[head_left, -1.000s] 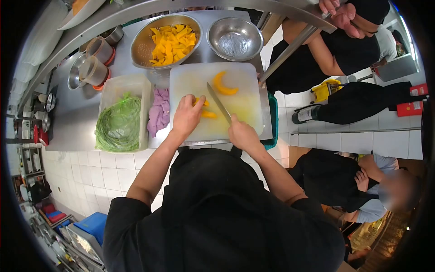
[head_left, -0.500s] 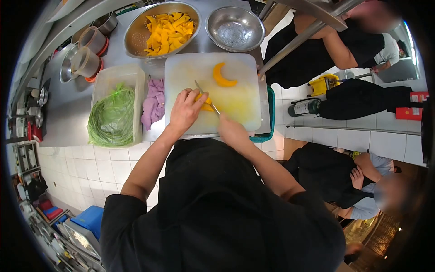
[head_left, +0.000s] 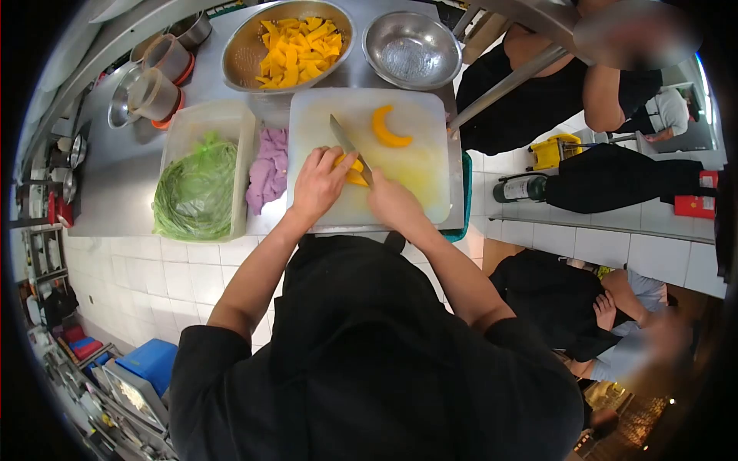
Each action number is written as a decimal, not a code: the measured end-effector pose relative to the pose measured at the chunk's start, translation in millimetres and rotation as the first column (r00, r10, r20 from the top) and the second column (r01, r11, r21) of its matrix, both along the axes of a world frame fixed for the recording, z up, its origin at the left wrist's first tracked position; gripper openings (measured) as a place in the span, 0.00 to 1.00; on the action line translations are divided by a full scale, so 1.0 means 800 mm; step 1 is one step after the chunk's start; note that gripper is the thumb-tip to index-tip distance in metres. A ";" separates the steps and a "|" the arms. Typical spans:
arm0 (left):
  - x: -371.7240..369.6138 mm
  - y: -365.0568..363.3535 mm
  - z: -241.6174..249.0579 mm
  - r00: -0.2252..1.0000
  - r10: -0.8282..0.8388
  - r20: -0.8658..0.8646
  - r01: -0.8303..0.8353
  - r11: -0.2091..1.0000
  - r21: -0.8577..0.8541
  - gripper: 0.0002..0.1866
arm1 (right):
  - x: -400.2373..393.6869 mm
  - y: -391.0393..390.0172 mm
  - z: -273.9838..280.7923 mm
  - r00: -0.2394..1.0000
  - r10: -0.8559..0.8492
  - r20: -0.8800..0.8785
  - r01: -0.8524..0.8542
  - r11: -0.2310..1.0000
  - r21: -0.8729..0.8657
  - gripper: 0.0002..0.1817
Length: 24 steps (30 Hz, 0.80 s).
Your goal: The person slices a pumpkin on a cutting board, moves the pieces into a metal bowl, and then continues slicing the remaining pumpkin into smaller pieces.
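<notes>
My right hand (head_left: 395,203) is closed around the handle of a kitchen knife (head_left: 347,140), its blade pointing up and left over the white cutting board (head_left: 315,115). Under the fingers of my left hand (head_left: 323,180), a yellow-orange pumpkin piece (head_left: 356,177) is pressed against the board. The blade lies right beside that piece and my left fingertips. Farther up the board rests a crescent-shaped pumpkin slice (head_left: 390,128), touched by neither hand. Pale yellow juice stains the board. My left hand partly covers the piece it holds.
Behind the board stand a perforated metal bowl (head_left: 237,67) of cut pumpkin and a steel bowl (head_left: 413,50). A purple cloth (head_left: 268,169) and a plastic tub (head_left: 171,138) with bagged greens sit left. Co-workers stand at right, near a metal post (head_left: 507,86).
The knife has turned, showing more of its blade above the pumpkin piece. My right hand has shifted slightly up. The whole view has moved a little.
</notes>
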<state>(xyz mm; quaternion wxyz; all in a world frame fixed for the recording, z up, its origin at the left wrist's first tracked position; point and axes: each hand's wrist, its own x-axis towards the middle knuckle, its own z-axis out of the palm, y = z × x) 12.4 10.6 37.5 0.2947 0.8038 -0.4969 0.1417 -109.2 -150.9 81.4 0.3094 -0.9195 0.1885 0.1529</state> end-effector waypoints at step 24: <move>0.017 0.018 -0.031 0.980 0.151 -0.129 -0.169 0.975 -0.141 0.28 | 0.035 0.005 0.004 0.996 0.061 0.066 -0.061 0.998 0.011 0.16</move>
